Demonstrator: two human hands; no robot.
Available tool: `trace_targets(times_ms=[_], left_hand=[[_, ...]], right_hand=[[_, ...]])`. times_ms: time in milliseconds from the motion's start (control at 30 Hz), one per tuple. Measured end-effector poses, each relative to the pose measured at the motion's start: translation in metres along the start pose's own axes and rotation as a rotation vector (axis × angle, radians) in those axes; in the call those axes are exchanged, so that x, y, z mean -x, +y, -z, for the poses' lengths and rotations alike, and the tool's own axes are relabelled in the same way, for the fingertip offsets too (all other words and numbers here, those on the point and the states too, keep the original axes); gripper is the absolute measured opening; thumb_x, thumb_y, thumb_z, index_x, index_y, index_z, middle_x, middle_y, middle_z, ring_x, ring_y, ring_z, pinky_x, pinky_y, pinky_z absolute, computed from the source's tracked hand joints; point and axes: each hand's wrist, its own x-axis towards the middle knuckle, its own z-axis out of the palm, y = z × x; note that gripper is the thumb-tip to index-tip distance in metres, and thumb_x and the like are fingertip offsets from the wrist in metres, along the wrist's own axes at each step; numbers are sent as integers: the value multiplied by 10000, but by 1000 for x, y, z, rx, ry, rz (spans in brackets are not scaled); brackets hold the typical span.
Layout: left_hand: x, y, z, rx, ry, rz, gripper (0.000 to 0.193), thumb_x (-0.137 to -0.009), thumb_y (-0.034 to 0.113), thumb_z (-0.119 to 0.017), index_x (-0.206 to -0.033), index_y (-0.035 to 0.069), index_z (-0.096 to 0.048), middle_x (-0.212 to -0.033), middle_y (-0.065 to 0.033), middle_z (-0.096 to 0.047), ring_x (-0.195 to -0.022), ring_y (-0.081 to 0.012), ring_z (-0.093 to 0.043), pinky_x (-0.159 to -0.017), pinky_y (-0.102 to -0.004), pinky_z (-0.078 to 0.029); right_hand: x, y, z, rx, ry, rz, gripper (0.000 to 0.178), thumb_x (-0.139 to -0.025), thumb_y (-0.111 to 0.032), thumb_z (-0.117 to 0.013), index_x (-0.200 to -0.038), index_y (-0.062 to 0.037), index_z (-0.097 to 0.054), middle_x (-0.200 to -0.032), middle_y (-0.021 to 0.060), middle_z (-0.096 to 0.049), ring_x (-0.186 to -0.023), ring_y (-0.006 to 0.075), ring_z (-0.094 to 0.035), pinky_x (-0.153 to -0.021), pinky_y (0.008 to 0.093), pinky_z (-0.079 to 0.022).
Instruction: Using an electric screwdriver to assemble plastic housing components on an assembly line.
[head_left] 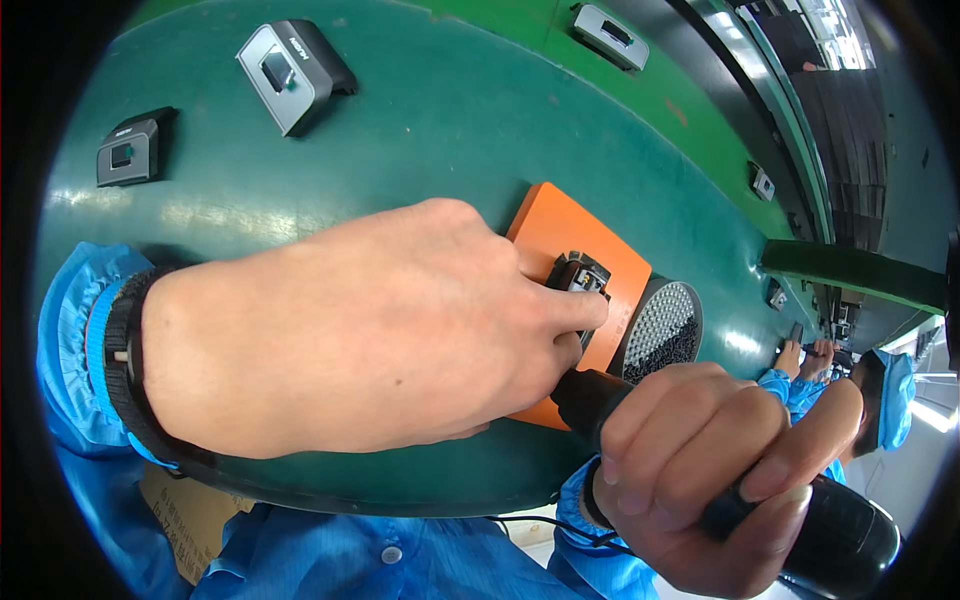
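My left hand (390, 320) reaches across the table, its index finger and thumb closed on a small black part (582, 270) that shows some metal inside. This part sits on an orange block (548, 222), and my fingers hide some of it. My right hand (690, 470) is wrapped round a black power screwdriver (848, 535). The tool's nose points left toward the part; its tip is hidden behind my left hand. Beside the block stands a round grey dish (694, 300) with a perforated plate and many small dark screws.
Grey-and-black device housings (300, 75) lie on the green table (440, 120) at the far left. More housings (610, 38) rest on a brighter green strip beyond. A co-worker (885, 400) in blue is at the far right. A cable (570, 528) hangs near my right wrist.
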Motion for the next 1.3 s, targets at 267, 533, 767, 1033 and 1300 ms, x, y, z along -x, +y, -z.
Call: trace_targets(times_ms=[267,533,767,1033,1300], left_hand=[[-8,1,1,-28,-9,-9,337,-830,322,-759,-1018,58,-665,-1166,-2,-602,-689,-205,-663,-545,-346,-531],[-16,-7,9,-241,95,-197,290,-729,162,-676,-975,11,-692,-1036,-58,-658,-765,-240,-672,-618,-352,-548],[-17,18,48,874,187,266,178,-927,92,-725,-1062,-22,-754,-902,-121,-742,-818,-216,-697,-770,-336,-555],[-26,-35,85,-41,508,217,100,-883,75,-690,-858,-21,-699,-778,-111,-651,-758,-282,-628,-688,-392,-505],[2,-175,76,-715,338,452,85,-804,122,-634,-805,67,-700,-868,-89,-668,-907,-283,-676,-782,-429,-567]], right_hand=[[1,-1,8,-2,-2,-65,182,-1037,-200,-478,-1001,-103,-328,-585,38,-484,-436,148,-439,-428,308,-409],[2,-10,49,-506,235,37,188,-1034,-216,-490,-983,-83,-368,-580,35,-464,-442,170,-445,-440,343,-416],[10,-46,119,-299,627,372,154,-1022,-210,-425,-930,-105,-361,-542,-4,-390,-385,87,-372,-360,236,-364],[5,-39,116,-124,586,354,144,-1036,-175,-450,-940,-127,-355,-536,-24,-336,-379,60,-293,-351,212,-289],[13,-28,113,-183,456,223,127,-1038,-135,-484,-944,-134,-399,-591,9,-359,-468,104,-328,-442,252,-310]])
